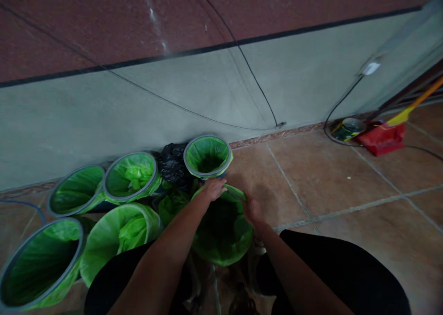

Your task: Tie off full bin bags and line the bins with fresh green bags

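Black-covered knees [332,269] are closest to the lens, spread apart, with two bare forearms reaching forward between them. Both hands are busy with one green liner [224,252], its round mouth facing up just past the knees. Left hand [215,189] has its fingers closed over the far edge, and the right hand [254,211] is gripping the edge on the right side, though it's pretty dark there. Can't tell what's down inside, it's all shadow. Just behind it, near the wall [207,93], is a bin [226,154] with a grey rim and its own green lining, and a crumpled black bag [172,163] sits right beside that. Off to the left are four more green-lined containers [129,199] bunched together, two with wadded green plastic [140,172] inside. Way over right on the tiled floor [332,167]: a red dustpan [384,139] next to a can [349,127].
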Demonstrator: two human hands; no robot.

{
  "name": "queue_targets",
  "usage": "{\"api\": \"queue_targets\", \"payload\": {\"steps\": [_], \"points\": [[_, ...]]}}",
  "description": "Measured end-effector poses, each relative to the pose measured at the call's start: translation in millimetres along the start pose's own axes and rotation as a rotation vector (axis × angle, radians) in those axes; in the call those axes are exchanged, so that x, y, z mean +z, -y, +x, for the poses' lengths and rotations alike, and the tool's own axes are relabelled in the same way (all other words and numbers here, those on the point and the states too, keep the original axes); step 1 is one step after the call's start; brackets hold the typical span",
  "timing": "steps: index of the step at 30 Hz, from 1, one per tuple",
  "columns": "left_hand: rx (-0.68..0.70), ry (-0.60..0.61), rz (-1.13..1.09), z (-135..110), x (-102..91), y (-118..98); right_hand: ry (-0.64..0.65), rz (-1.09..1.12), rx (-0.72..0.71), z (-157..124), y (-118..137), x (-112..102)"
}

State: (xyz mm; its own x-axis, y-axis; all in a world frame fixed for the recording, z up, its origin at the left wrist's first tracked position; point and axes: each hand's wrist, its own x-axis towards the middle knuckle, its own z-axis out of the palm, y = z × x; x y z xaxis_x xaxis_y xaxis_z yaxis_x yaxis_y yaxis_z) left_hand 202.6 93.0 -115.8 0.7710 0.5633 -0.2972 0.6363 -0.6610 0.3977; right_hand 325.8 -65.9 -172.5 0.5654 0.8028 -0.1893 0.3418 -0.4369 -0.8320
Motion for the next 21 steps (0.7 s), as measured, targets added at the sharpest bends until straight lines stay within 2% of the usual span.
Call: {"api": "queue_targets", "payload": {"steps": [4, 7, 9, 12, 15, 18, 21], "points": [[-0.089, -0.204, -0.008, -31, -11.6, 9, -0.152, -0.021, 0.140, -21, -8, -7], [-0.274, -0.298, -0.086, -59, -12.1, 19, -0.228, -0.068, 0.291, -45, -17, -7], [-0.398, -0.332, -0.137, -75, -7.3, 25, -0.207, -0.051, 0.311, -60, -21, -7], [-0.481, -0.370, -0.184, -89, 2.8, 29, -0.223, -0.083, 0.272, -70, -16, -14], [-0.496, -0.404, -0.188, -90, 6.4, 28, -0.295, -0.209, 0.149, -52, 3, -27], [-0.434, -0.425, -0.161, -75, 0.1, 21, -0.208, -0.249, 0.020, -11, 28, -34], [-0.282, -0.397, -0.106, -49, -8.1, 10, -0.115, -0.338, -0.097, 34, 47, -28]]}}
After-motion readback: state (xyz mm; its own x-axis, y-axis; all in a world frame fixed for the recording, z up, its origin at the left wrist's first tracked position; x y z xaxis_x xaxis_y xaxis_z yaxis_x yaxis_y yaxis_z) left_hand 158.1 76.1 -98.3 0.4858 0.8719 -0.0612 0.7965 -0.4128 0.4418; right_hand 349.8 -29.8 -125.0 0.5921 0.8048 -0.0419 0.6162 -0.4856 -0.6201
